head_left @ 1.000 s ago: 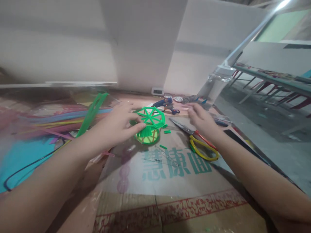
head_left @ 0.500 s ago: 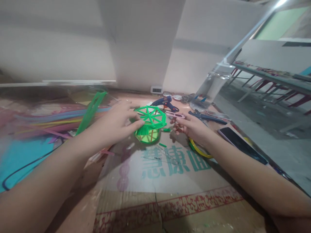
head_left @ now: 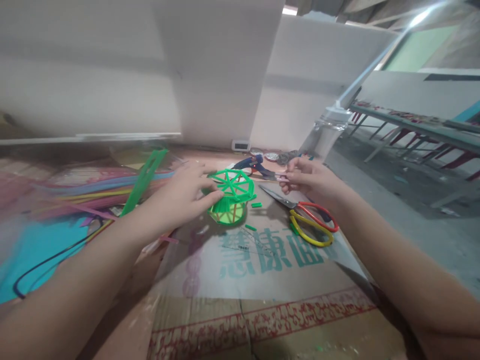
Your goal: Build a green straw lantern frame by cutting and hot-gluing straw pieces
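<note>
A small green model (head_left: 231, 185) stands on the work surface, with a spoked octagonal top, a pleated green band and a round yellow-green base on brown posts. My left hand (head_left: 193, 190) reaches in from the left, its thumb at the front of the top and its fingers at the back, gripping the left edge. Right of the model, my right hand (head_left: 307, 177) pinches a slim pink tool (head_left: 281, 177) whose thin tip points left; its exact kind is unclear. Scissors (head_left: 315, 220) with red and yellow handles lie below that hand. Small green pieces (head_left: 256, 205) lie beside the model.
Behind the model rests a blue glue gun (head_left: 249, 162), near a small digital clock (head_left: 240, 145). Coloured strips (head_left: 101, 187) and a blue sheet (head_left: 48, 240) cover the left side. A clear bottle (head_left: 326, 132) stands at the back right. Printed cardboard (head_left: 210, 320) lies in front.
My right hand has moved back and slightly right with the pink tool, uncovering the scissors. My left hand stays at the model's left edge. The camera view has shifted a little.
</note>
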Demonstrator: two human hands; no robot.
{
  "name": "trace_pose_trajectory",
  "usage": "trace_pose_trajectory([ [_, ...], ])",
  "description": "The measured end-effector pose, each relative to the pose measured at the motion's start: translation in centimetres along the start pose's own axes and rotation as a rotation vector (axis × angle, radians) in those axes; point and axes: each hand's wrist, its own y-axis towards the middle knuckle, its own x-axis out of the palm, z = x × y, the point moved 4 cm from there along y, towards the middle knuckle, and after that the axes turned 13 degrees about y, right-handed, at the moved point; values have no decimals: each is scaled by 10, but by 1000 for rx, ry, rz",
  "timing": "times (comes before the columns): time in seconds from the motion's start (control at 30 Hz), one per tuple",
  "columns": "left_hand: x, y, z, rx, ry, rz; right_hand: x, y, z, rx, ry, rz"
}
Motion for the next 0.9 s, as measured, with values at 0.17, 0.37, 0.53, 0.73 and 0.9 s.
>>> trace_pose_trajectory([
  [0.17, -2, 2, 2, 15, 11, -10, 29, -30, 19, -155, -245, -110],
  [0.37, -2, 2, 3, 12, -8, -22, 57, -55, 41, -350, -565, -112],
  [0.53, 1, -1, 6, -75, -85, -9, 58, -55, 51, -399, -703, 11],
  [0.73, 6, -4, 7, -118, -89, 3, 60, -53, 58, -491, -816, -55],
  [0.9, 6, -5, 10, -115, -98, 1, 58, -49, 67, -418, -914, -24],
])
